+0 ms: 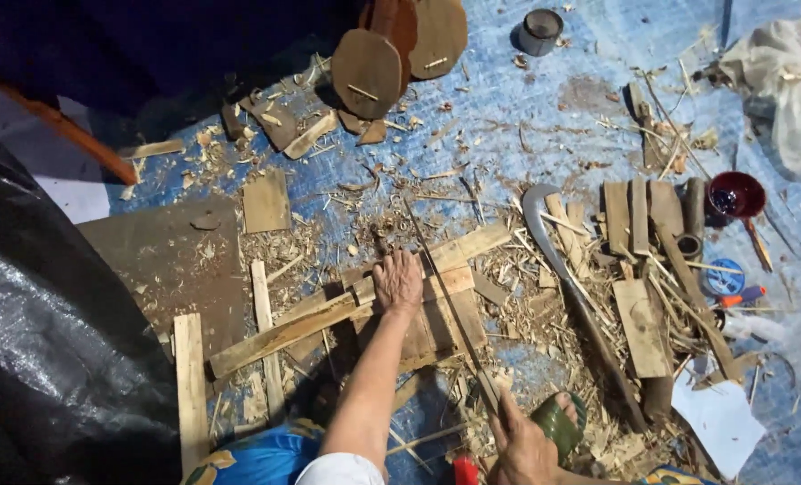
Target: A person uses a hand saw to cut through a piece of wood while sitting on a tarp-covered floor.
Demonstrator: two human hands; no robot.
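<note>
Right hand: our right hand (522, 445) is curled shut around the low end of a long thin stick (445, 292).
Stick: it runs up and away from our grip, over the wood pile, and passes just beside our other hand.
Left hand: our left hand (398, 280) lies flat and open on a wooden slat (346, 310). It holds nothing, it just presses down.
Slat: it lies slanted under that hand, on top of more flat boards (436, 328).
Sandal: a green sandal (562, 422) is right next to our grip.
Curved knife: a long curved blade (553, 247) lies on the far side of the sandal, among wood chips.
Wood pieces: short flat pieces (638, 220) lie past the blade.
Red bowl: a small red bowl (735, 195) sits beyond them.
Floor: a blue sheet (526, 117) covered in shavings is under it all.
Round boards: brown oval boards (369, 72) lean far from our grip.
</note>
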